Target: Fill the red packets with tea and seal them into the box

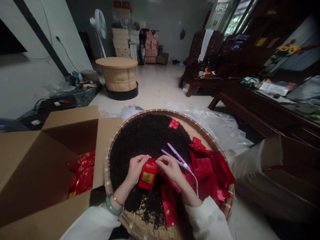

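Between my hands hangs a small red foil packet (148,176) with gold lettering and a gold label. My left hand (136,169) pinches its top left corner, a green bangle on the wrist. At the top right corner, my right hand (170,169) pinches the packet too. Below lies a round woven bamboo tray (108,173) spread with dark, twisted dried leaves (140,136) that look like tea. A purple flat iron (176,155) with a white cord rests just beyond my right hand, its arms apart. Flat red packets (205,170) are heaped on the tray's right side.
An open cardboard box (22,160) at the left holds several filled red packets (83,173). Clear plastic sheeting (207,121) lies behind the tray. A dark wooden table (250,103) stands at the right, a round wooden table (117,63) farther back.
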Tool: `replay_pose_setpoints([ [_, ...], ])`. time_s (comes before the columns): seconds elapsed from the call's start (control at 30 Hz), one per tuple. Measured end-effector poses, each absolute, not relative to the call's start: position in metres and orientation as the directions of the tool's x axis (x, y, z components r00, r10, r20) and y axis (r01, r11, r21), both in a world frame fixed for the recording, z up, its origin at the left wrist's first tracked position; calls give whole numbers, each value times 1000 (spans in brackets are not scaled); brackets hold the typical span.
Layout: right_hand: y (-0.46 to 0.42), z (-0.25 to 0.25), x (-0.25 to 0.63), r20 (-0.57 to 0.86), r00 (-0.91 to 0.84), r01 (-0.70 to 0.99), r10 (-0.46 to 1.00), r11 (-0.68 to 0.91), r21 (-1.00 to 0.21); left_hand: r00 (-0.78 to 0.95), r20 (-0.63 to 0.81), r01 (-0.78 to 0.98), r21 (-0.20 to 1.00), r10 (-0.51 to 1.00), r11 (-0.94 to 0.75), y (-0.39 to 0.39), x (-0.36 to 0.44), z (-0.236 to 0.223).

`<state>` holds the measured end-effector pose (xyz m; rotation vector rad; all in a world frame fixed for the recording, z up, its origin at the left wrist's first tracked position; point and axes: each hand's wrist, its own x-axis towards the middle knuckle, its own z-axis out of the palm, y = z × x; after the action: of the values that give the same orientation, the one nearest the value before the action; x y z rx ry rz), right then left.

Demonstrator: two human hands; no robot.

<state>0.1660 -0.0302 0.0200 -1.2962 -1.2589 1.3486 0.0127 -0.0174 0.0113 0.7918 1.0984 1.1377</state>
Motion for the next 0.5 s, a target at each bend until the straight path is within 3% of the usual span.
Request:
replay_pose_setpoints([
  [0.13, -27, 27, 171, -68, 16, 22, 998, -68, -997, 266, -360, -415, 795, 895, 443, -17, 12, 14],
  [0.23, -23, 31, 181, -7, 200, 21, 980, -11, -1000, 371, -391, -456, 714, 842, 532, -16, 9, 16],
  [0.37, -20, 43, 182, 96, 410, 41, 907, 87, -995, 227, -454, -496, 707, 861, 504, -11, 4, 12],
  [0.5, -26, 72, 140, 319, 223, 75, 921, 310, -948, 111, -483, -562, 690, 868, 456, -6, 4, 4],
])
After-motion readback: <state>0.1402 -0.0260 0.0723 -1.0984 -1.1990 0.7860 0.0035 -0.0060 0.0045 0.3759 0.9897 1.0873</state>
